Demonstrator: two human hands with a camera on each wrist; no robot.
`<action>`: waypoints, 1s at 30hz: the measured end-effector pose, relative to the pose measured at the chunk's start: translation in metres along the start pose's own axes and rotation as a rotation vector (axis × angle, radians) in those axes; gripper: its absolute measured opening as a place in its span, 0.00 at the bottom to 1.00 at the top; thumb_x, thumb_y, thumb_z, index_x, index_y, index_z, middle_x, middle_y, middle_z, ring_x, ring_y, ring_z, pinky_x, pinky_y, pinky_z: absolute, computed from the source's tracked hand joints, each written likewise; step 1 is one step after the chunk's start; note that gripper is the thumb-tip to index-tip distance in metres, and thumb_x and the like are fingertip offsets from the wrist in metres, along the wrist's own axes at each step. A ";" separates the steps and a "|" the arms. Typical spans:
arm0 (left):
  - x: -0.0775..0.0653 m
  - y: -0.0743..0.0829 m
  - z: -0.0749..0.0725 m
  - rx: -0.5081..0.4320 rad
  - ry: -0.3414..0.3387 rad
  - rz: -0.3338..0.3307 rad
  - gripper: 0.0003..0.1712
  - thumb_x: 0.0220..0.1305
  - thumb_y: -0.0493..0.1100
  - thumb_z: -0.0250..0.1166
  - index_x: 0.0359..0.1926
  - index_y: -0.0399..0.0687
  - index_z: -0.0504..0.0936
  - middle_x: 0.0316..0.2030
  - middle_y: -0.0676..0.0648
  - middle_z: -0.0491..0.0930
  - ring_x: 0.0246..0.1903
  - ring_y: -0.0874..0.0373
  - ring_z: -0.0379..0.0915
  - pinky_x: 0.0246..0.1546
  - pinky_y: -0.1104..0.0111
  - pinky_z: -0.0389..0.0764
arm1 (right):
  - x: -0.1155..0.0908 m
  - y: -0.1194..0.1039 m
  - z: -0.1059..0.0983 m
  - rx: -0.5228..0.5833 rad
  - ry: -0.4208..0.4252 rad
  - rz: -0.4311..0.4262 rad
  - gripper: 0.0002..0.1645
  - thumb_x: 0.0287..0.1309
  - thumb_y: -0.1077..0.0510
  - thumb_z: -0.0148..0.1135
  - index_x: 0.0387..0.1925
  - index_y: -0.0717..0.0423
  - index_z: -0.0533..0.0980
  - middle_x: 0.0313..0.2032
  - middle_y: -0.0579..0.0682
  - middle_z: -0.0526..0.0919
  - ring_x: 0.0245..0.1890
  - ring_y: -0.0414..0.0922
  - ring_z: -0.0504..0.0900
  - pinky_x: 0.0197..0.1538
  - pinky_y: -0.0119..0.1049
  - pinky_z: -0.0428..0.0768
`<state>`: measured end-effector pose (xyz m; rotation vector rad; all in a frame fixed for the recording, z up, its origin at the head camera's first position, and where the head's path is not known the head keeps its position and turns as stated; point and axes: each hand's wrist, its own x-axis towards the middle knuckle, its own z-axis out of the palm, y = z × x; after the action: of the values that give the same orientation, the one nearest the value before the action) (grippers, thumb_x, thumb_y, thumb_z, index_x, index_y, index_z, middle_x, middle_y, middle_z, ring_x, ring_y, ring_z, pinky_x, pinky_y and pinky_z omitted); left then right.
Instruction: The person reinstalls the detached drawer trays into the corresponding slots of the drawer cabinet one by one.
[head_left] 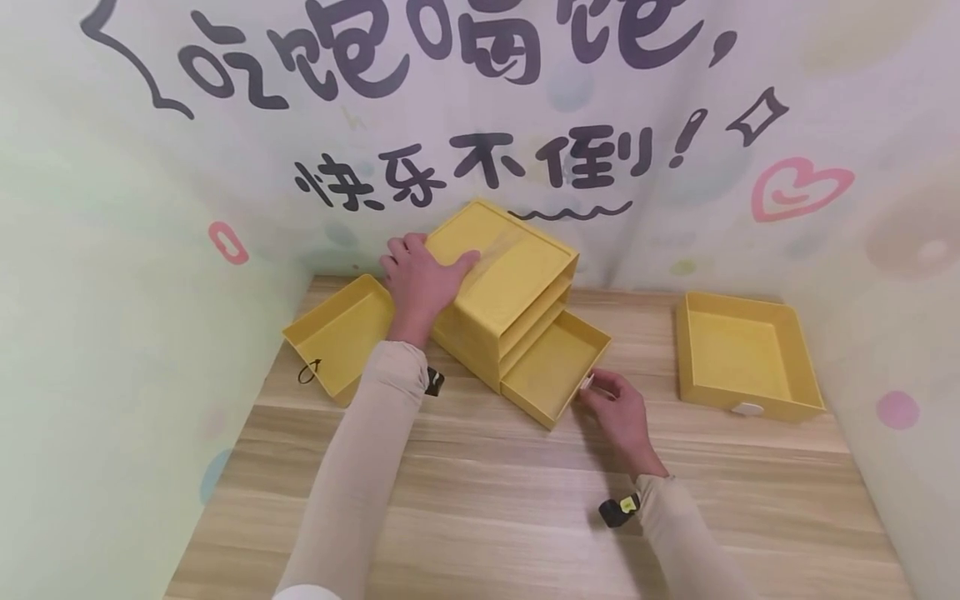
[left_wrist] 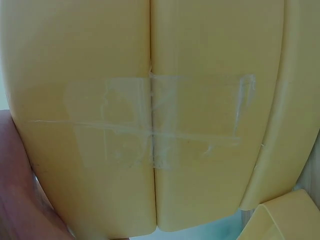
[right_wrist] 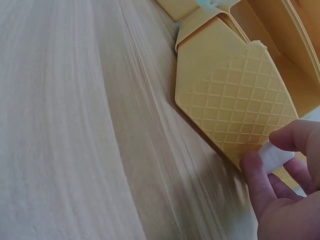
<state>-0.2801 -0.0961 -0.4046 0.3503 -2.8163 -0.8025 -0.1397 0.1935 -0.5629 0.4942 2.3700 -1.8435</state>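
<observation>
In the head view a yellow three-tier drawer cabinet [head_left: 517,267] stands at an angle near the wall. My left hand [head_left: 422,282] grips its upper left edge, thumb lying on the top, fingers bent over the far side. Clear tape [left_wrist: 160,120] crosses the seams of its side panel in the left wrist view. The lowest drawer [head_left: 551,367] sticks well out of the cabinet, and nothing lies in it. My right hand [head_left: 621,410] pinches the small white handle [right_wrist: 274,156] on its waffle-patterned front [right_wrist: 235,100]. Above it, the two upper slots have no drawers.
A loose yellow drawer [head_left: 341,337] with a black loop [head_left: 309,371] at its front lies left of the cabinet. Another drawer [head_left: 742,354], with a white handle, sits at the right. All stand on a wood-grain table [head_left: 510,517] bounded by printed cloth walls [head_left: 675,242].
</observation>
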 end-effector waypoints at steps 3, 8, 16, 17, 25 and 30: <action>-0.001 0.001 0.000 -0.014 -0.005 0.001 0.59 0.49 0.83 0.62 0.67 0.46 0.63 0.61 0.38 0.62 0.59 0.39 0.59 0.55 0.48 0.71 | 0.000 -0.001 0.000 -0.006 0.002 0.002 0.31 0.63 0.58 0.68 0.66 0.58 0.72 0.65 0.59 0.77 0.66 0.54 0.77 0.49 0.20 0.78; -0.001 0.001 0.001 -0.005 -0.008 -0.009 0.59 0.49 0.83 0.62 0.67 0.46 0.62 0.61 0.39 0.61 0.59 0.39 0.59 0.56 0.48 0.71 | 0.002 -0.001 0.001 -0.017 0.004 0.000 0.30 0.62 0.58 0.68 0.65 0.58 0.73 0.65 0.59 0.78 0.65 0.54 0.78 0.51 0.23 0.79; 0.000 0.002 -0.001 0.009 -0.006 -0.018 0.58 0.49 0.83 0.62 0.67 0.47 0.62 0.61 0.39 0.62 0.58 0.40 0.59 0.56 0.48 0.71 | 0.009 -0.002 0.006 -0.047 0.009 -0.018 0.29 0.62 0.56 0.69 0.63 0.57 0.74 0.64 0.58 0.79 0.64 0.53 0.79 0.53 0.27 0.79; 0.000 0.002 -0.001 0.011 -0.006 -0.018 0.58 0.49 0.83 0.61 0.67 0.47 0.62 0.61 0.39 0.62 0.58 0.40 0.59 0.56 0.49 0.71 | 0.009 -0.002 0.007 -0.047 0.010 -0.022 0.29 0.62 0.57 0.69 0.63 0.58 0.74 0.64 0.58 0.79 0.64 0.54 0.80 0.53 0.27 0.79; 0.000 0.002 -0.001 -0.010 0.005 -0.011 0.58 0.49 0.82 0.63 0.66 0.46 0.63 0.61 0.39 0.62 0.58 0.40 0.59 0.55 0.47 0.71 | 0.009 -0.004 0.008 -0.057 0.001 -0.025 0.29 0.62 0.58 0.68 0.64 0.60 0.73 0.65 0.60 0.78 0.65 0.55 0.78 0.65 0.46 0.77; -0.001 0.001 -0.001 -0.016 0.009 -0.010 0.58 0.49 0.82 0.63 0.66 0.47 0.63 0.61 0.39 0.62 0.58 0.39 0.59 0.55 0.47 0.71 | 0.010 -0.005 0.010 -0.045 -0.005 -0.022 0.30 0.62 0.58 0.68 0.64 0.60 0.73 0.64 0.60 0.77 0.66 0.56 0.78 0.66 0.49 0.76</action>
<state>-0.2794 -0.0956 -0.4038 0.3645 -2.8005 -0.8235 -0.1520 0.1845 -0.5643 0.4602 2.4175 -1.7936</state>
